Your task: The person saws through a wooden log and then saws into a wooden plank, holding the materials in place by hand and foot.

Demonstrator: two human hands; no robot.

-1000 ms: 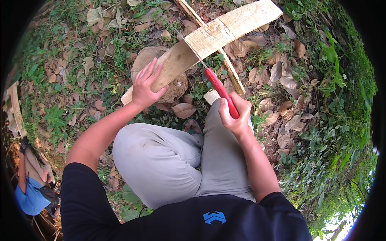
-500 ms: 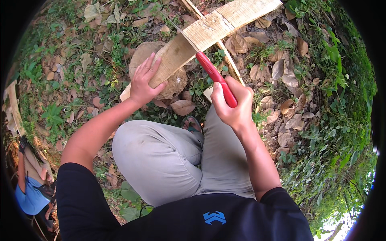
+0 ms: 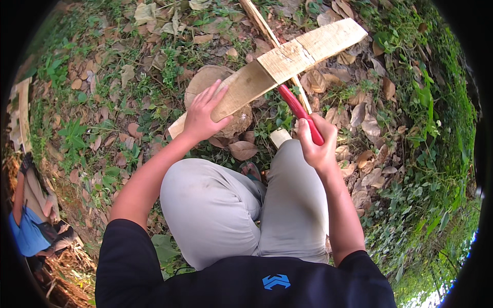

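A pale wooden board [image 3: 334,41] slants across the ground before me, its nearer-left part darker and its far-right part lighter, with a step between them. My left hand [image 3: 204,113] presses flat on the darker part, fingers spread. Under that part sits a round cut log [image 3: 237,123]. My right hand [image 3: 317,142] is wrapped around the red handle of a saw [image 3: 295,104], thumb along its top. The handle's far end meets the board's near edge at the step. Its blade barely shows, lying edge-on along that line, and I cannot make out teeth.
A long thin wooden strip [image 3: 259,19] passes beneath the board. A short pale wood piece [image 3: 280,136] lies by my right knee. Dry leaves [image 3: 371,123] and low plants surround me. At far left, another person in blue [image 3: 31,233] is near a plank [image 3: 23,115].
My view has shifted, so the board, log and hands appear farther right and lower. My left hand stays on the board, and my right hand keeps its hold on the red handle.
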